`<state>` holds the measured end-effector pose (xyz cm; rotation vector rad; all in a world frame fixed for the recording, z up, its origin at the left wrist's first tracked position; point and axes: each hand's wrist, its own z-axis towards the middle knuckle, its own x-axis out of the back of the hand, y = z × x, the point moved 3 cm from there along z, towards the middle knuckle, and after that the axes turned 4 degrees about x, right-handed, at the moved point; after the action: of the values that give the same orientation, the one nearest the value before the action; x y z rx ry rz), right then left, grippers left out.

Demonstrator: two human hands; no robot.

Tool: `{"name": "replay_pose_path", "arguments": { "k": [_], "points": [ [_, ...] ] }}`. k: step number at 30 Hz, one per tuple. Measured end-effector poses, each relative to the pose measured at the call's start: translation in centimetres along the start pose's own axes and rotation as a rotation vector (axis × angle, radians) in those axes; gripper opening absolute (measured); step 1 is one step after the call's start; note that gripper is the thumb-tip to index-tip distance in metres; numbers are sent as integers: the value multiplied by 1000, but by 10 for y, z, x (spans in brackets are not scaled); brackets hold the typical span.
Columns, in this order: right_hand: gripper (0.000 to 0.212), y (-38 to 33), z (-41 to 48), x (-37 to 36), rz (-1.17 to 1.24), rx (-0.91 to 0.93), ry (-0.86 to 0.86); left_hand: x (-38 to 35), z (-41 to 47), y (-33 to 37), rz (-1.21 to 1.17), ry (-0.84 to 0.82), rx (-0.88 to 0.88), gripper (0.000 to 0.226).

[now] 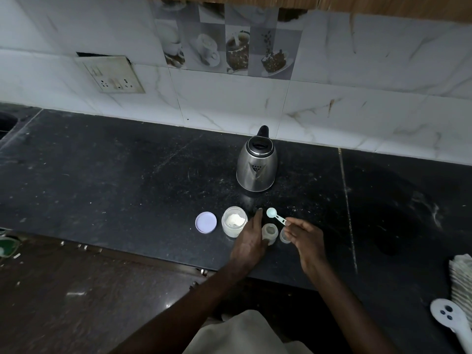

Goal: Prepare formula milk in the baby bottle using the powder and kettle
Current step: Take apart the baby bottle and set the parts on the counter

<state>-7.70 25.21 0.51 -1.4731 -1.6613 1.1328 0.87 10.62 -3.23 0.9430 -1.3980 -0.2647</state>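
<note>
Near the front edge of the dark worktop [127, 175], the left hand [251, 238] lies mostly open against the open baby bottle [270, 233], thumb on its near side. The right hand [305, 236] pinches the handle of a small scoop [274, 215], fingers loosely curled. The powder jar [234, 221] stands left of the bottle, its lid [205, 222] beside it. The kettle [257, 166] stands behind, nearer the wall.
</note>
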Motion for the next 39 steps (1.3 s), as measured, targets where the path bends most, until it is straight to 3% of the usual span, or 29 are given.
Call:
{"name": "replay_pose_path", "arguments": {
  "k": [3,7,11,15,18,24,33,36,39],
  "points": [
    [15,-6,8,-22,-48,18,-48,8,-17,-3,-73,150,-25,62],
    [17,-10,19,-67,-383,212,-174,16,-36,-9,3,256,-33,17],
    [19,-4,22,-110,-915,602,-263,13,-43,-25,20,214,-65,13],
    [27,10,26,-142,-1303,642,-363,11,-48,-38,102,163,-107,24],
    [29,15,28,-154,-1450,666,-423,16,-54,-43,138,195,-161,20],
    [24,18,23,-151,-1509,758,-401,27,-52,-53,173,241,-230,9],
    [15,-44,55,-105,-932,769,-62,82,27,-9,65,393,-238,9],
    [16,-73,85,-101,-784,656,-14,101,79,5,43,361,-101,24],
    [16,-98,119,-107,-798,512,-40,112,130,11,-15,272,16,55]
  ]
}}
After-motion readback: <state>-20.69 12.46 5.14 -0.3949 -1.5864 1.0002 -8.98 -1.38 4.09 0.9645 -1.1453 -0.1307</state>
